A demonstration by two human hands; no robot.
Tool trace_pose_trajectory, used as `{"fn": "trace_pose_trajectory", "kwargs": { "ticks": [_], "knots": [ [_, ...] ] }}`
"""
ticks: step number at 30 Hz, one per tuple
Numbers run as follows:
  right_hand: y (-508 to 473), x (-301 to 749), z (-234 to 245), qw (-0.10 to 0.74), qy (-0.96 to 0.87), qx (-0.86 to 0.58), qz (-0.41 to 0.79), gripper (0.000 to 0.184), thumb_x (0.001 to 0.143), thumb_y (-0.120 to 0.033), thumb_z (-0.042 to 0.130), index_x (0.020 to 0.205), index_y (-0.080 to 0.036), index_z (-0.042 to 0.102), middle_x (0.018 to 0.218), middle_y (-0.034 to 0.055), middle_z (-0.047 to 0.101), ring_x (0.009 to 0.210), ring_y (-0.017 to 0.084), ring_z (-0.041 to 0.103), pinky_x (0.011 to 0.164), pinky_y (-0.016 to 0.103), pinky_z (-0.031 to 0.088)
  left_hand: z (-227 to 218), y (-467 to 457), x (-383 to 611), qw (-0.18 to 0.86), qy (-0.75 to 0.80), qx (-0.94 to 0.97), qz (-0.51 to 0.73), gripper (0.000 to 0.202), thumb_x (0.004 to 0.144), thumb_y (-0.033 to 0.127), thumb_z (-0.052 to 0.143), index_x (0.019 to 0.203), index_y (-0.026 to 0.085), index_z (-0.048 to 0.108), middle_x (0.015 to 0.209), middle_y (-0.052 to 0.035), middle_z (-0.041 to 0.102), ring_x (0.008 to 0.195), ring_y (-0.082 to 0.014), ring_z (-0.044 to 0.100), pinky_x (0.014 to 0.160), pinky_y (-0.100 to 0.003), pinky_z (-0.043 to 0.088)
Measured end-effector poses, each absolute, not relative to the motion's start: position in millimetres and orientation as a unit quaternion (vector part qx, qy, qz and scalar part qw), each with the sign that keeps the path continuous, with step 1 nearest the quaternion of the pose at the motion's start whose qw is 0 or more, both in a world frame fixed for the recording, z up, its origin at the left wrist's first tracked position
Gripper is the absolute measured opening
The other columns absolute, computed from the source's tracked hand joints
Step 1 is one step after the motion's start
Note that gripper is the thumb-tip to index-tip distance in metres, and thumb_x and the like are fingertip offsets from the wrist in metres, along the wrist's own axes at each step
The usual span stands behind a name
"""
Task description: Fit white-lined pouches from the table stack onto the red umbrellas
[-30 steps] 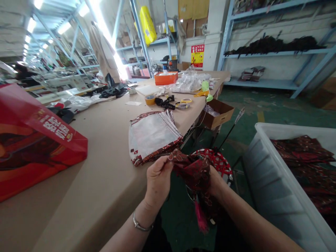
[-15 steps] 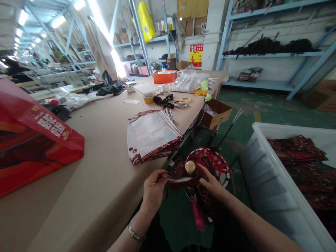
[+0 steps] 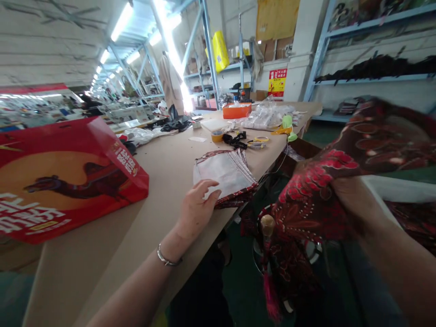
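My left hand [image 3: 200,200] hovers at the near edge of a stack of pale-backed fabric pieces [image 3: 226,170] with dark red patterned borders. Its fingers are curved and apart, with nothing between them. On the right, my right hand [image 3: 350,195] holds up a dark red cloth [image 3: 313,200] printed with pink and gold motifs. The cloth is blurred at its far end and covers most of that hand's fingers. Beside the cloth's lower left, a beige round knob [image 3: 267,222] stands above a pink tassel [image 3: 271,295], over more dark patterned fabric on a round stool.
A red bag [image 3: 78,177] with a camel picture stands on the table's left. Tape [image 3: 217,136], yellow-handled scissors [image 3: 260,139], an orange box [image 3: 236,111] and plastic bags [image 3: 265,118] lie farther back. A white bin [image 3: 384,188] with patterned pieces is at right.
My hands have parted. The right has swung up and right with the patterned cloth, while the left has let go and moved up to the fabric stack. The view has turned left.
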State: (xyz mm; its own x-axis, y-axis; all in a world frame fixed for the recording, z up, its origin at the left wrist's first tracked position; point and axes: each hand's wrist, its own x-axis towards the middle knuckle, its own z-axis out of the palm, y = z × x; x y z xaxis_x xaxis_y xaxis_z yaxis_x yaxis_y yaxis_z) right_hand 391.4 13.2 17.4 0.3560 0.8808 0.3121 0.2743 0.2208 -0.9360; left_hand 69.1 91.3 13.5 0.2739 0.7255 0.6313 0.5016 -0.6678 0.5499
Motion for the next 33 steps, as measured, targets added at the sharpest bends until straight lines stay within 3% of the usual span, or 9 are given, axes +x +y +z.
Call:
{"fn": "trace_pose_trajectory", "kwargs": {
  "ticks": [4, 8, 10, 13, 17, 21, 26, 29, 33],
  "knots": [
    [-4, 389, -66, 0.479, -0.469, -0.694, 0.263, 0.025, 0.074, -0.044, 0.054, 0.075, -0.021, 0.064, 0.067, 0.0043, 0.067, 0.062, 0.022, 0.062, 0.058, 0.034, 0.049, -10, 98, 58, -0.004, 0.355, 0.879, 0.318, 0.017, 0.079, 0.021, 0.061, 0.096, 0.018, 0.063, 0.104, -0.0091, 0.064, 0.098, -0.0238, 0.057, 0.089, -0.041, 0.047],
    [-24, 393, -177, 0.355, -0.447, -0.783, 0.246, 0.026, 0.069, -0.045, 0.052, 0.073, -0.022, 0.063, 0.074, 0.0064, 0.070, 0.075, 0.026, 0.065, 0.071, 0.038, 0.050, -20, 99, 56, -0.018, 0.356, 0.894, 0.272, 0.012, 0.087, 0.021, 0.051, 0.090, 0.018, 0.062, 0.097, -0.0072, 0.065, 0.093, -0.0218, 0.058, 0.086, -0.039, 0.046],
    [-24, 397, -197, 0.344, -0.443, -0.796, 0.226, 0.026, 0.067, -0.043, 0.054, 0.080, -0.022, 0.063, 0.085, 0.0081, 0.071, 0.083, 0.028, 0.066, 0.078, 0.041, 0.050, -20, 101, 55, 0.005, 0.356, 0.893, 0.277, 0.017, 0.090, 0.020, 0.045, 0.087, 0.018, 0.062, 0.092, -0.0064, 0.065, 0.088, -0.0192, 0.058, 0.082, -0.034, 0.046],
    [-7, 388, -160, 0.405, -0.460, -0.769, 0.180, 0.035, 0.076, -0.043, 0.049, 0.100, -0.020, 0.061, 0.100, 0.0103, 0.068, 0.092, 0.025, 0.065, 0.085, 0.041, 0.048, -15, 105, 54, 0.039, 0.370, 0.887, 0.275, 0.022, 0.090, 0.018, 0.041, 0.081, 0.017, 0.062, 0.082, -0.0053, 0.064, 0.079, -0.0167, 0.058, 0.074, -0.029, 0.045],
    [32, 334, -42, 0.468, -0.659, -0.584, 0.067, 0.028, 0.088, -0.034, 0.044, 0.106, -0.020, 0.061, 0.107, 0.0076, 0.064, 0.099, 0.020, 0.059, 0.090, 0.036, 0.046, -2, 107, 58, 0.060, 0.404, 0.873, 0.266, 0.023, 0.087, 0.017, 0.045, 0.071, 0.018, 0.061, 0.071, -0.0029, 0.061, 0.067, -0.0143, 0.056, 0.063, -0.026, 0.041],
    [71, 266, 30, 0.293, -0.841, -0.454, -0.027, 0.028, 0.087, -0.029, 0.051, 0.109, -0.016, 0.062, 0.109, 0.0097, 0.063, 0.105, 0.022, 0.053, 0.094, 0.037, 0.042, 11, 109, 62, 0.065, 0.419, 0.852, 0.307, 0.016, 0.080, 0.012, 0.051, 0.072, 0.018, 0.063, 0.071, -0.0016, 0.062, 0.067, -0.0140, 0.057, 0.063, -0.025, 0.040],
    [106, 235, 36, 0.118, -0.860, -0.493, -0.052, 0.026, 0.090, -0.021, 0.041, 0.091, -0.015, 0.066, 0.091, 0.0124, 0.066, 0.089, 0.024, 0.060, 0.080, 0.036, 0.046, 25, 107, 61, 0.088, 0.421, 0.833, 0.349, 0.014, 0.073, 0.010, 0.052, 0.065, 0.019, 0.060, 0.067, 0.0010, 0.059, 0.066, -0.0128, 0.055, 0.062, -0.024, 0.039],
    [117, 244, 35, 0.122, -0.825, -0.548, -0.071, 0.028, 0.085, -0.009, 0.039, 0.093, -0.012, 0.065, 0.098, 0.0174, 0.065, 0.091, 0.025, 0.061, 0.078, 0.035, 0.046, 26, 109, 59, 0.086, 0.459, 0.791, 0.395, 0.013, 0.069, 0.012, 0.052, 0.058, 0.018, 0.055, 0.062, 0.0020, 0.056, 0.063, -0.0125, 0.052, 0.061, -0.024, 0.038],
    [132, 252, 31, 0.204, -0.758, -0.619, 0.020, 0.027, 0.082, -0.012, 0.044, 0.102, -0.012, 0.064, 0.102, 0.0180, 0.066, 0.095, 0.026, 0.062, 0.084, 0.037, 0.046, 18, 117, 57, 0.097, 0.518, 0.733, 0.430, 0.011, 0.066, 0.015, 0.052, 0.056, 0.018, 0.053, 0.059, 0.0025, 0.053, 0.060, -0.0126, 0.051, 0.058, -0.024, 0.037]
  ]
}}
